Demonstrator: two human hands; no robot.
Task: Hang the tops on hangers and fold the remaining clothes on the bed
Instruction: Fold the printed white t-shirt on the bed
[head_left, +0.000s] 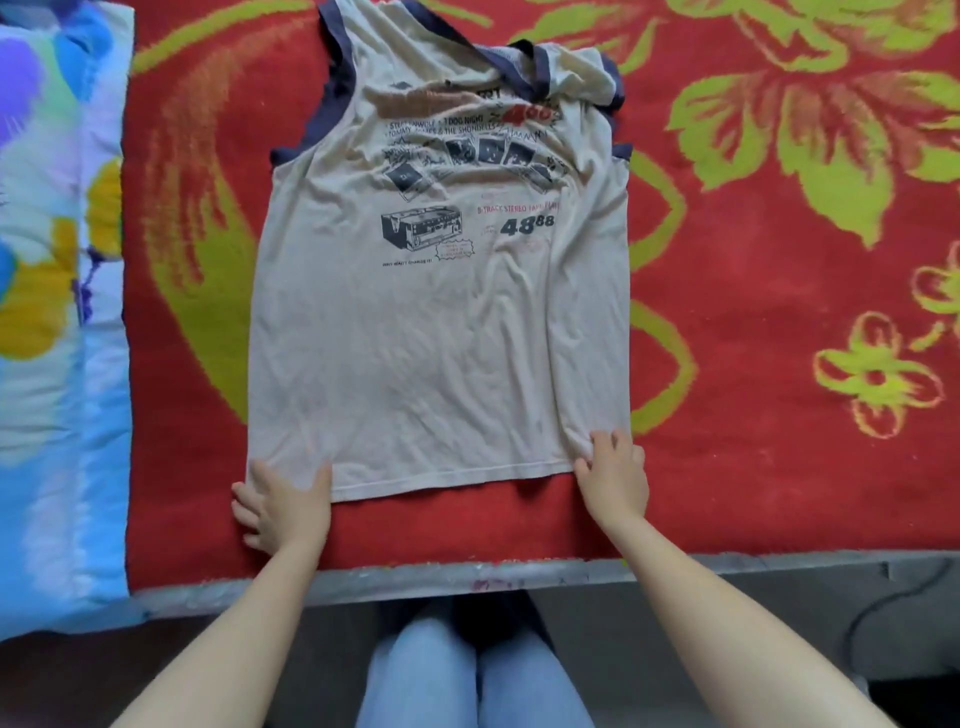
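Note:
A cream sleeveless top (441, 322) with navy trim and a printed front lies spread flat on the red blanket, its hem toward me and its neck end rumpled at the far side. My left hand (283, 506) pinches the hem's left corner, thumb on top of the cloth. My right hand (615, 473) grips the hem's right corner, bunching the fabric under its fingers. No hanger is in view.
The red blanket (779, 467) with yellow-green flowers covers the bed. A blue floral pillow or quilt (57, 312) lies along the left side. The bed's grey front edge (467, 577) runs just before my knees, with a dark cable (883, 603) on the floor at right.

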